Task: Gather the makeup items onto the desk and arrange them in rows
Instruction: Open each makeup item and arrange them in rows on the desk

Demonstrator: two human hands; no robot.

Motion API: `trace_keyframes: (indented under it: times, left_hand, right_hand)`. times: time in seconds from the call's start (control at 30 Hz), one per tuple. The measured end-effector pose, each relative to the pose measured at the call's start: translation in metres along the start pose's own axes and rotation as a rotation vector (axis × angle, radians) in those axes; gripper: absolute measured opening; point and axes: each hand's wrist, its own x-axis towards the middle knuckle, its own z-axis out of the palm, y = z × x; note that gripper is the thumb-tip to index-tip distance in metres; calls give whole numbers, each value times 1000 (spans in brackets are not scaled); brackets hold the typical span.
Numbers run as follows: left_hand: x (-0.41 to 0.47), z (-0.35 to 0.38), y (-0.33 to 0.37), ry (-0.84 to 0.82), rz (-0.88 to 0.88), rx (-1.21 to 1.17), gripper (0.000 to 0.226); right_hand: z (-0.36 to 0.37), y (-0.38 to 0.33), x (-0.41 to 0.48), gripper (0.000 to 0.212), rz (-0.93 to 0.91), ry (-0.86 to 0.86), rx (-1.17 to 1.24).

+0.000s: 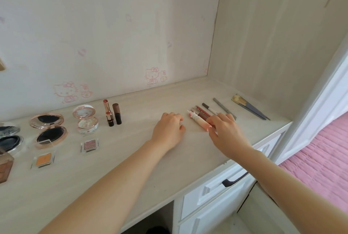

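Now hands: left [168,129] curled empty on desk [143,105], right [227,132] pinching pink tube [197,119] short of front edge

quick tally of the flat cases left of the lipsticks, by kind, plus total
open round compacts: 3 (silver-rimmed compact, rose-gold compact, white floral compact)
clear square eyeshadow pans: 2 (orange pan, mauve pan)
brown rectangular palette, cut off by the left edge: 1
total: 6
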Motion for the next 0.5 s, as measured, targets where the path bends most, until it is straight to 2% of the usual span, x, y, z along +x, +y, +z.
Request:
trace_keyframes:
  times: [0.13, 0.2, 0.27, 0.37, 0.43, 0.5]
  left_hand:
    - [23, 4, 12, -16, -26, -32, 38]
    - [31, 5, 15, -52, -10, -15, 39]
    - [39, 5, 15, -123, 25, 22, 44]
    - [46, 5, 13, -195, 78, 41, 51]
    - [48, 6, 12, -205, 86, 29, 50]
    - [48, 6, 10, -198, 73, 18, 45]
  right_hand:
    - [-1, 3, 5, 22, 30, -22, -3]
    - [-4, -1, 6, 19, -30, 21, -6]
    - [-2, -4, 5, 36, -93, 85, -36]
    - [5, -3, 6, 15, -7, 29, -111]
    - [14, 3, 7, 29, 60, -27, -157]
    - [20, 5, 8, 32, 65, -23, -168]
